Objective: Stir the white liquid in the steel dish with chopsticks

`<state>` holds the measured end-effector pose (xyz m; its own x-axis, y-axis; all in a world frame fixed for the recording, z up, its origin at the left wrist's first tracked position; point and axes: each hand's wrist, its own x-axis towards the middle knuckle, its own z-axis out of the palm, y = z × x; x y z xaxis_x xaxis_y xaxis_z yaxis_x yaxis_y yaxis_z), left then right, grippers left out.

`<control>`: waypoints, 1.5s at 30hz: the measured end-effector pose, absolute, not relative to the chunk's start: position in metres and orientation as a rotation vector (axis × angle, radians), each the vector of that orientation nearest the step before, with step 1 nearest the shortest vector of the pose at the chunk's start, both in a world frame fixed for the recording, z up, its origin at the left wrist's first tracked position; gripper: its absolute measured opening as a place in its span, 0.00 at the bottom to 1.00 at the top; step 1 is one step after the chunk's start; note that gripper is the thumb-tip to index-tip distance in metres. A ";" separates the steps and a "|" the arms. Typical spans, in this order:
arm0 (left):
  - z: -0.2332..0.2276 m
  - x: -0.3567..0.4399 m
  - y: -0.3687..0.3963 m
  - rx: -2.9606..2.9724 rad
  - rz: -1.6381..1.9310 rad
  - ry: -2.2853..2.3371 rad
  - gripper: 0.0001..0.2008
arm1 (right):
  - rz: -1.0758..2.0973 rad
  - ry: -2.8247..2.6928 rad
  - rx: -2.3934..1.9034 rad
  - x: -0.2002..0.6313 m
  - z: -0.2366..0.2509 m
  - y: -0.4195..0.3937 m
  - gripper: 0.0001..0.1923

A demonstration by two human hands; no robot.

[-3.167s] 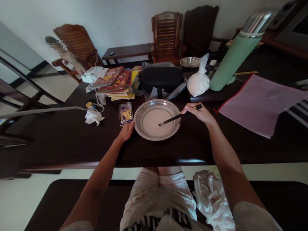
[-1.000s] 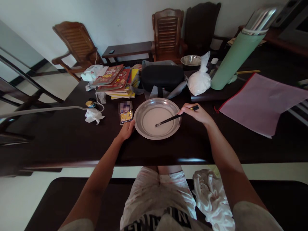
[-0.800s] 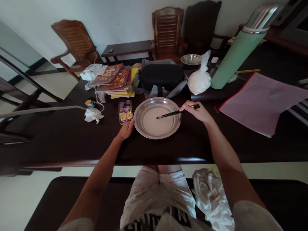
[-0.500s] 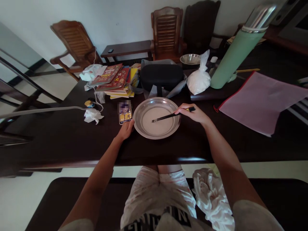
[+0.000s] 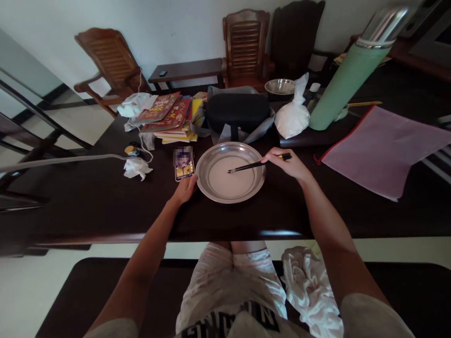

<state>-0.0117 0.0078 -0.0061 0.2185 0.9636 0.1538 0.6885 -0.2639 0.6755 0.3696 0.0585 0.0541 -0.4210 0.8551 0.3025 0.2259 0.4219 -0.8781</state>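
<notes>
A shallow metal basin [image 5: 230, 199] sits on the dark table in front of me, with a milky white liquid [image 5: 230, 183] in it. My left hand [image 5: 185, 188] grips the basin's left rim, just below a lit phone [image 5: 184, 166] lying on the table. In my right hand [image 5: 282, 162], at the basin's right side, is a pair of black chopsticks [image 5: 248, 165]. They slant down to the left, and their tips are at the white liquid near the middle of the basin.
Behind the basin lies a black case [image 5: 237, 110], with stacked books [image 5: 169, 115] to its left. A tied bag of white powder [image 5: 292, 121], a tall green thermos [image 5: 352, 84] and a pink mesh pouch [image 5: 387, 150] are on the right. Crumpled tissue [image 5: 136, 169] lies left.
My right hand has shifted slightly right, drawing the chopsticks' tips right and a little toward the far side of the basin. My left hand stays at the rim.
</notes>
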 end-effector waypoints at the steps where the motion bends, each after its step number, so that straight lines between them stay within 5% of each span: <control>1: -0.006 -0.011 0.008 2.031 0.773 1.527 0.38 | 0.997 -1.859 -0.928 0.371 0.055 0.059 0.17; 45: -0.005 -0.012 0.008 2.037 0.778 1.525 0.37 | 1.121 -1.959 -0.857 0.365 0.052 0.056 0.17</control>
